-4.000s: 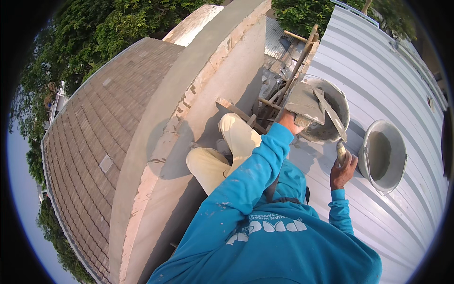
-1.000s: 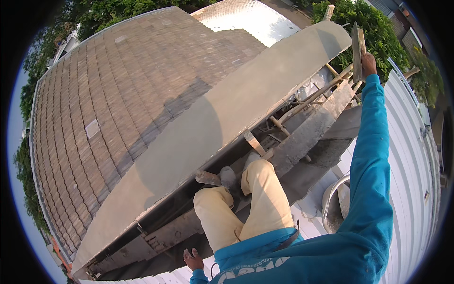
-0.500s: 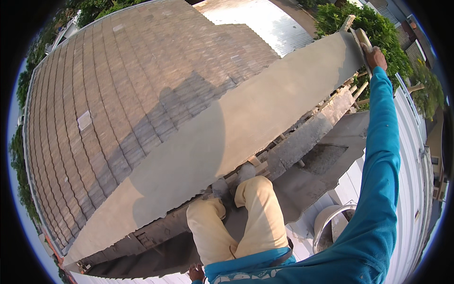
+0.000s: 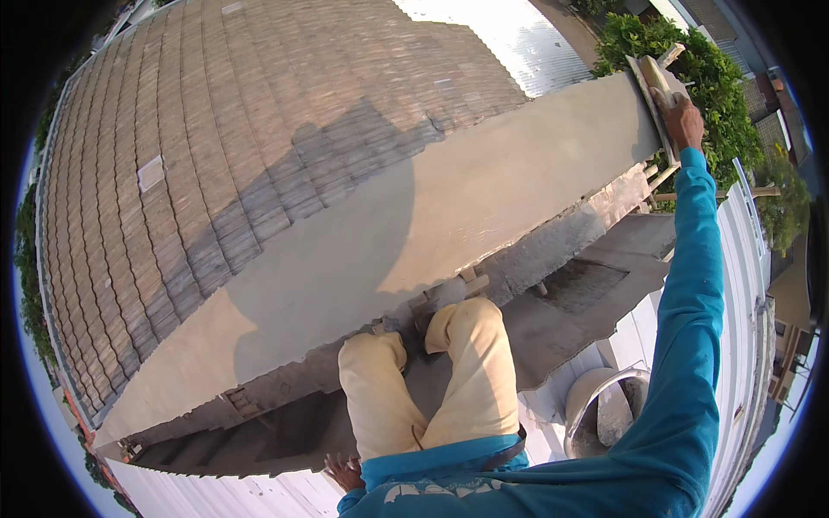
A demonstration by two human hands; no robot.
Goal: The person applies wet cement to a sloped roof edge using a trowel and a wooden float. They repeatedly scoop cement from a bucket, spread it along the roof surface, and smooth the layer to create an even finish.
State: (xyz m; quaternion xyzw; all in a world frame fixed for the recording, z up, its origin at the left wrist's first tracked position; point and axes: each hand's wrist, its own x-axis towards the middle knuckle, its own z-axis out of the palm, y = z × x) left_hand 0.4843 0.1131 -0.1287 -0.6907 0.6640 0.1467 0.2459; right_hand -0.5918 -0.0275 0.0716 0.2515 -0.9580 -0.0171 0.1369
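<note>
At the far right end of a smooth grey mortar strip (image 4: 484, 177), my right hand (image 4: 682, 121) is closed on the handle of a plastering float (image 4: 648, 102). My right arm is stretched out far, and the long, narrow float lies across the strip's end. Low in the view, my left hand (image 4: 344, 472) holds nothing; its fingers are spread near the edge of the white metal roofing, by my hip. Whether that hand bears on the sheet I cannot tell. My shadow falls over the strip's left half.
Brown roof tiles (image 4: 199, 164) slope away beyond the strip. Below it run a rough ledge (image 4: 553, 250) and a dark sheet (image 4: 553, 332) by my knees. A bucket (image 4: 596, 388) with a grey trowel-like blade (image 4: 614, 414) stands right on white corrugated roofing (image 4: 734, 319). Wooden battens (image 4: 672, 53) jut out by a leafy tree.
The float and my right hand have shifted slightly toward the strip, and the float now tilts more across its end. More of my left hand shows. The whole view has turned a little.
</note>
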